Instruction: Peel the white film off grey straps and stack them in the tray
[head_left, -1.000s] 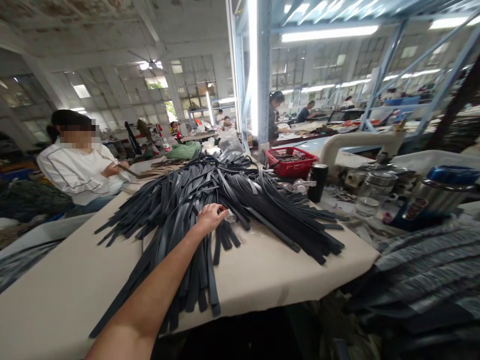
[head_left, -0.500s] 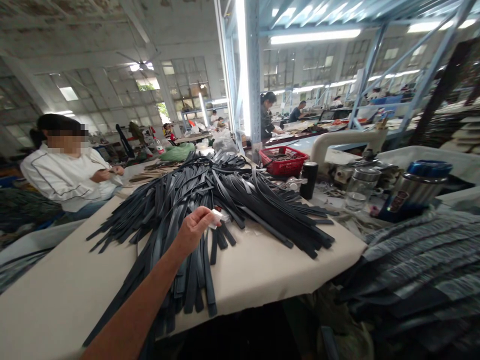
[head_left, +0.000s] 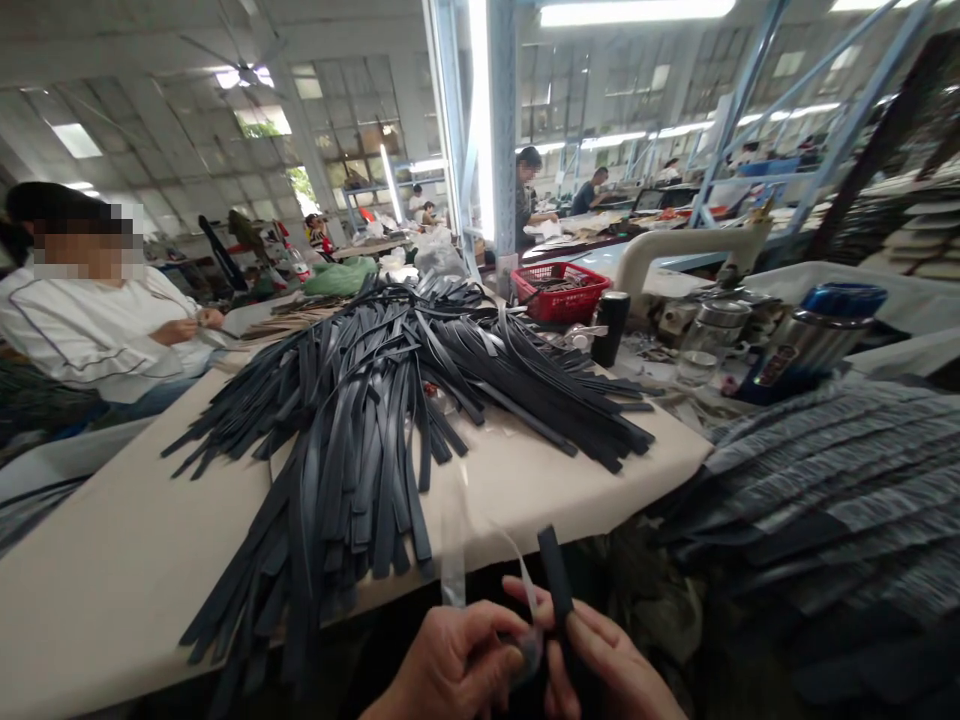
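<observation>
Both my hands are together at the bottom of the view, below the table's front edge. My left hand point(head_left: 450, 665) pinches a thin clear tape strip point(head_left: 453, 560) that rises between the fingers. My right hand point(head_left: 607, 670) grips one short dark strap point(head_left: 556, 578), its end sticking upward. A big pile of dark straps point(head_left: 375, 400) lies fanned across the cloth-covered table point(head_left: 120, 570) ahead of my hands.
A person in a white top point(head_left: 97, 330) sits working at the table's left. A red basket point(head_left: 559, 292), a black cup point(head_left: 611, 325), jars and a steel flask point(head_left: 810, 340) stand at the right. Striped fabric point(head_left: 832, 480) lies at right. Other workers stand far back.
My left hand picked a small white piece off the strap pile and drew back toward me. Now both hands meet low in the view, the right holding a strap.
</observation>
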